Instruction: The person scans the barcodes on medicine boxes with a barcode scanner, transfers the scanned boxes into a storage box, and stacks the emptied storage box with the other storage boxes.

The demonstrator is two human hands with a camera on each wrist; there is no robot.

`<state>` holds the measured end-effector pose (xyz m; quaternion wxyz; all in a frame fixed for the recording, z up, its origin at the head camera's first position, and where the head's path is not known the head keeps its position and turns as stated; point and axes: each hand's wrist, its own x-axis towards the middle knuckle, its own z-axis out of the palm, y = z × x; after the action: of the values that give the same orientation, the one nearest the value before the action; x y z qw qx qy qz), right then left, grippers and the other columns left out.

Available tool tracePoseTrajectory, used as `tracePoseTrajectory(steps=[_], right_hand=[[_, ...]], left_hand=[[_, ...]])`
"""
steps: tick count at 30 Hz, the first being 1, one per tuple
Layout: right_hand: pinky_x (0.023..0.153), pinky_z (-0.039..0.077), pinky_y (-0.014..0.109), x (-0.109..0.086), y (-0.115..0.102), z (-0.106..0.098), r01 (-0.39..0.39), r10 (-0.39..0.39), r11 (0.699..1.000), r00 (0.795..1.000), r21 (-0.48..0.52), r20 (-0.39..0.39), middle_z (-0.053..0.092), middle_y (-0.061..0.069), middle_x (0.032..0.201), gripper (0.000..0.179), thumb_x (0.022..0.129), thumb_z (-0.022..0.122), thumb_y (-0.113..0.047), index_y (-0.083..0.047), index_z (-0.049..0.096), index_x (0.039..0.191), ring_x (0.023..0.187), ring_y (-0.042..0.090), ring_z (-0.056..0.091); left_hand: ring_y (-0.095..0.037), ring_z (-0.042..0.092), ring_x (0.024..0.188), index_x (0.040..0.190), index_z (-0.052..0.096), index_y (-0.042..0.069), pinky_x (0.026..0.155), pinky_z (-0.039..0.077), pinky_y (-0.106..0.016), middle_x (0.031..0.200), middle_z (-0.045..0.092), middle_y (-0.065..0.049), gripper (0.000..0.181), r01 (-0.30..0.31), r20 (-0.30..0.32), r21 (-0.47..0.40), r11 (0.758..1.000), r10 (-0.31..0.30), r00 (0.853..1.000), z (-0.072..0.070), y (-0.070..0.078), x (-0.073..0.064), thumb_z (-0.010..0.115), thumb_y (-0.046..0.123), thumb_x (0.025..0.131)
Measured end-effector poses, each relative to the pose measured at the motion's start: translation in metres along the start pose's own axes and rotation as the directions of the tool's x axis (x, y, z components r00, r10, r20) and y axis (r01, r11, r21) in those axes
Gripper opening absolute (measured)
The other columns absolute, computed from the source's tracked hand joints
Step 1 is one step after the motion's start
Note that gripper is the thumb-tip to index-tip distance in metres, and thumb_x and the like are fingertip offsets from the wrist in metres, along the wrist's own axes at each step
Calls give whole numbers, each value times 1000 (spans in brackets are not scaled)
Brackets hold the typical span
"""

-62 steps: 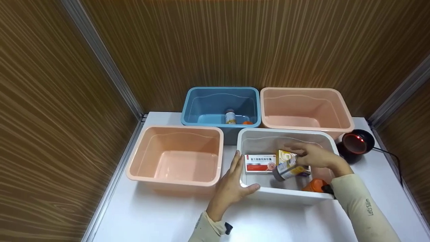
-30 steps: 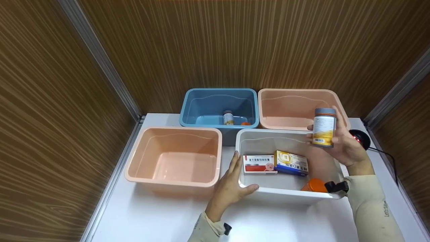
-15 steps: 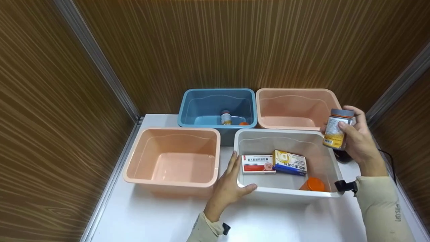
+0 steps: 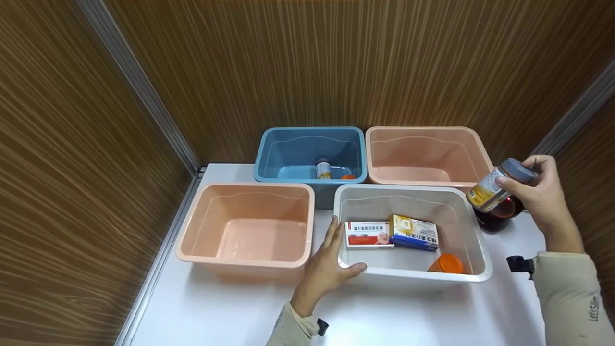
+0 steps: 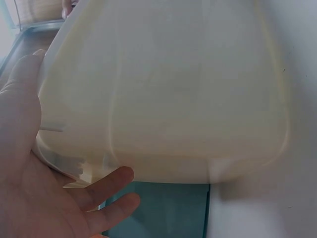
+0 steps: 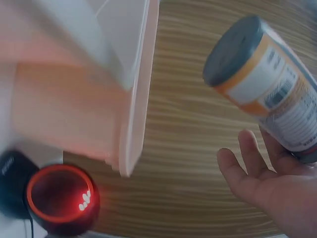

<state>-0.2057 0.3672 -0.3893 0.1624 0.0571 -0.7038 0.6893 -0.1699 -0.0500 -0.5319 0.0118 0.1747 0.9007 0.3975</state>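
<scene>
Up at the right in the head view, my right hand (image 4: 547, 197) holds a pill bottle (image 4: 490, 190) by its grey-capped end, tilted with its base down to the left. It hangs over a black barcode scanner (image 4: 490, 223) glowing red. The right wrist view shows the bottle's (image 6: 267, 84) grey base and a barcode on its label. My left hand (image 4: 324, 271) touches the front left corner of the white bin (image 4: 413, 276), fingers straight along its side and thumb at the front rim. Inside lie a red-and-white medicine box (image 4: 369, 235), a yellow-and-blue medicine box (image 4: 414, 233) and an orange-capped bottle (image 4: 449, 263).
A blue bin (image 4: 312, 132) behind holds another pill bottle (image 4: 323, 169) and an orange thing (image 4: 348, 177). One peach bin (image 4: 423, 132) stands at the back right, another (image 4: 245, 263) at the left. Wood-grain walls surround the white table (image 4: 230, 307).
My right hand has lifted the pill bottle out of the white bin, carried it right and tilted it base-down over the scanner. My left hand stays at the bin's corner.
</scene>
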Motion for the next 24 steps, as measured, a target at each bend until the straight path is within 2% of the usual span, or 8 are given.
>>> tracePoseTrajectory(steps=[2,5,7,11,14,17,20,24], right_hand=[[70,49,16,0,-2,-4,-39,35,981,999,-188,-23,42,11,108,46,85,67,0,-17,35,114,92,14,55],[71,45,12,1,-2,-10,-85,69,907,996,-413,-54,39,6,110,47,88,68,-15,-23,32,117,96,14,49],[72,43,11,2,1,-13,-96,73,863,995,-496,-65,39,4,111,48,88,68,-21,-24,31,119,98,14,47],[71,40,10,4,7,-18,-101,83,825,995,-556,-57,39,8,118,56,86,70,-25,-20,32,127,100,17,44],[67,39,11,7,12,-22,-121,128,779,991,-616,-34,38,15,128,69,86,69,-30,-18,30,142,104,22,43],[63,39,12,9,17,-26,-137,180,733,984,-666,-5,37,21,132,76,87,68,-34,-13,27,148,105,29,42],[62,40,13,10,23,-31,-142,215,725,976,-674,25,38,22,131,75,87,67,-33,-10,29,147,105,31,42],[63,42,14,11,31,-37,-130,229,735,971,-666,64,39,23,130,69,87,69,-24,-9,33,144,105,31,42]], left_hand=[[-25,24,138,151,-1,37,98,37,-47,153,-15,21,110,7,3,2,1000,-7,1000,0,0,0,54,82,66],[-26,27,136,151,-1,37,96,40,-46,153,-16,21,111,9,1,20,1000,-9,1000,-1,0,-1,53,83,66],[-26,29,135,151,-1,36,95,41,-45,154,-14,19,110,-1,-6,31,1000,1,1000,-1,-1,-1,52,83,67],[-25,31,134,151,-2,35,94,42,-43,156,-10,14,110,-22,-15,41,999,22,1000,-2,-1,-1,52,82,68],[-26,32,134,151,-3,36,94,42,-44,156,-11,15,110,-16,-11,47,999,16,1000,-1,-1,-1,52,83,68],[-27,32,134,150,-3,37,93,42,-44,155,-12,17,110,-1,-5,52,999,2,1000,0,0,0,51,84,67],[-26,33,133,150,-3,37,93,42,-44,155,-12,18,110,5,-4,52,999,-5,1000,0,0,0,51,84,66],[-26,31,135,150,-2,37,95,41,-45,155,-12,17,111,7,-2,40,999,-7,1000,0,1,0,52,84,66]])
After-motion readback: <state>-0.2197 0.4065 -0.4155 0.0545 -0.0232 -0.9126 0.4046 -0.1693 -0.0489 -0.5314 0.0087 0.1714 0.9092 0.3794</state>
